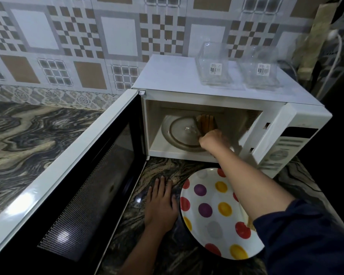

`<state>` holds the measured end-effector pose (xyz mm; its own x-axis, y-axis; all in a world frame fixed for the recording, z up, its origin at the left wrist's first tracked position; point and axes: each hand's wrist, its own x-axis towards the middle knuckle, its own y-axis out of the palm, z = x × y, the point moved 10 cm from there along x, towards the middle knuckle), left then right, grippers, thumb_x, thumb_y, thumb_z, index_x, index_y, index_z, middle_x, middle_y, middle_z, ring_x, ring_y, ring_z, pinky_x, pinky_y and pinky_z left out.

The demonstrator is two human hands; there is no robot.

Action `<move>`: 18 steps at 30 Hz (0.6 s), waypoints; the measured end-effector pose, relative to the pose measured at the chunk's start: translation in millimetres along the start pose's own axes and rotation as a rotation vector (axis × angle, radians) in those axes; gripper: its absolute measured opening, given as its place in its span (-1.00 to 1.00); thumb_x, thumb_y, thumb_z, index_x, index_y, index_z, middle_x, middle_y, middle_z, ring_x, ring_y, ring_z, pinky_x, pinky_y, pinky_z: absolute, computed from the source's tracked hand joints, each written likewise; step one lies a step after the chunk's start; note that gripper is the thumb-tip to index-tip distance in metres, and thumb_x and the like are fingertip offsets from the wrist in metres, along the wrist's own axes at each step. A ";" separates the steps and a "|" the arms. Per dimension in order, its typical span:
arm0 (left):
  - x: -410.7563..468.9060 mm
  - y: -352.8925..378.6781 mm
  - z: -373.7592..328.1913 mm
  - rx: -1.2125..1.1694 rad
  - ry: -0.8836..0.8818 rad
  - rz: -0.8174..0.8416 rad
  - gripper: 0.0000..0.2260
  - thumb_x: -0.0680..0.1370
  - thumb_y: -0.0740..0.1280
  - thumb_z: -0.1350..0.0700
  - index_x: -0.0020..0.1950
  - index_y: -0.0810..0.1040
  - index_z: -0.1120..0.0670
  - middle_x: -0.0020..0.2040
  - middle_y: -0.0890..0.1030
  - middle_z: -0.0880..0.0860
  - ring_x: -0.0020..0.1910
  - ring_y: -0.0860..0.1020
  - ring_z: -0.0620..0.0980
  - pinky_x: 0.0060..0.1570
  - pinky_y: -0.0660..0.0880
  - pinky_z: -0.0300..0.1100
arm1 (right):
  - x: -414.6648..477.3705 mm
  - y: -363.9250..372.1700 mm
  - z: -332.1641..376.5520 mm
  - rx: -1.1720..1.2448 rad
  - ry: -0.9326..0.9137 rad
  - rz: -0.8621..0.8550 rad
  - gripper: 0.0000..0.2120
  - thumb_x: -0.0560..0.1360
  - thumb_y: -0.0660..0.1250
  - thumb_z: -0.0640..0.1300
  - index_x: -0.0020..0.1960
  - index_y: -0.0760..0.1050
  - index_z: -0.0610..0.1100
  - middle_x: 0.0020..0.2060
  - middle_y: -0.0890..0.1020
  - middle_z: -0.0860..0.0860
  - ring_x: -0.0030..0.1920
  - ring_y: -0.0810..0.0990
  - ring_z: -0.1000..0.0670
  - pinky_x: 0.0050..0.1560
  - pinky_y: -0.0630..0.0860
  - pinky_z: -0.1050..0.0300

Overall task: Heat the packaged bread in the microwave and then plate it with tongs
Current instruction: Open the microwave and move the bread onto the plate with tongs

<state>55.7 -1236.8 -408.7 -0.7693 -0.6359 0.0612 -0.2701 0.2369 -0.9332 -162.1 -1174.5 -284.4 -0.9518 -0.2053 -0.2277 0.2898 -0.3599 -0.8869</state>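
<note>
One bread pack [206,123], centre frame on microwave turntable [175,135], looks light, soft, crushable, so take it by the ends; right hand [213,140] fingers curled against it, hold uncertain; left hand [161,205] flat on bench [163,165].

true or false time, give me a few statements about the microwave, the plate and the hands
1. The microwave door is closed. False: it stands open.
2. The left hand lies flat on the counter. True.
3. The packaged bread sits on the dotted plate. False: it is inside the microwave, at the right hand.
4. Two clear containers stand on top of the microwave. True.
</note>
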 end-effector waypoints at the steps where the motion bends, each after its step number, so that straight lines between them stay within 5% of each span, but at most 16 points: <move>1: 0.2 -0.2 0.1 -0.005 0.001 -0.002 -0.33 0.43 -0.32 -0.14 0.55 -0.01 -0.05 0.57 -0.05 -0.01 0.54 -0.12 -0.07 0.44 -0.27 -0.16 | 0.2 0.2 1.1 0.000 -0.002 -0.001 -0.41 0.52 0.28 0.00 0.44 0.21 -0.24 0.32 0.42 -0.17 0.24 0.48 -0.15 -0.11 0.40 0.12; 5: 0.7 -1.4 -0.4 -0.022 0.003 -0.018 -0.35 0.45 -0.27 -0.13 0.54 0.05 -0.04 0.57 0.00 0.00 0.55 -0.08 -0.06 0.44 -0.26 -0.16 | 4.5 2.9 0.3 0.101 0.035 0.013 -0.45 0.51 0.31 -0.05 0.41 0.26 -0.23 0.28 0.46 -0.17 0.19 0.52 -0.15 -0.10 0.46 0.11; 10: 0.4 -2.9 0.1 -0.044 0.000 -0.047 -0.38 0.48 -0.19 -0.13 0.52 0.15 -0.02 0.55 0.09 0.01 0.54 0.00 -0.04 0.46 -0.24 -0.17 | 9.1 0.7 0.3 0.191 0.056 -0.023 -0.55 0.51 0.26 -0.16 0.38 0.31 -0.20 0.26 0.48 -0.17 0.23 0.50 -0.19 0.17 0.53 -0.03; 15: 0.4 -4.8 -0.5 -0.040 0.000 -0.058 -0.41 0.49 -0.16 -0.12 0.52 0.15 -0.02 0.55 0.09 0.01 0.54 0.00 -0.04 0.42 -0.27 -0.20 | 9.4 8.9 12.3 0.137 -0.052 0.044 -0.56 0.58 0.11 -0.18 0.43 0.23 -0.28 0.36 0.35 -0.23 0.34 0.36 -0.23 0.35 0.35 -0.08; 18: 0.4 -2.2 -0.7 -0.029 0.000 -0.037 -0.39 0.48 -0.21 -0.13 0.53 0.08 -0.04 0.56 0.02 -0.02 0.54 -0.07 -0.08 0.44 -0.25 -0.18 | 8.5 3.1 1.8 0.137 0.025 -0.013 -0.61 0.60 0.11 -0.16 0.39 0.32 -0.25 0.30 0.45 -0.18 0.27 0.47 -0.18 0.24 0.44 -0.01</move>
<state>55.6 -1237.1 -406.4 -0.7583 -0.6449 0.0951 -0.3151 0.2349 -0.9195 -169.2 -1179.0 -288.4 -0.9575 -0.1772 -0.2278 0.2863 -0.4840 -0.8269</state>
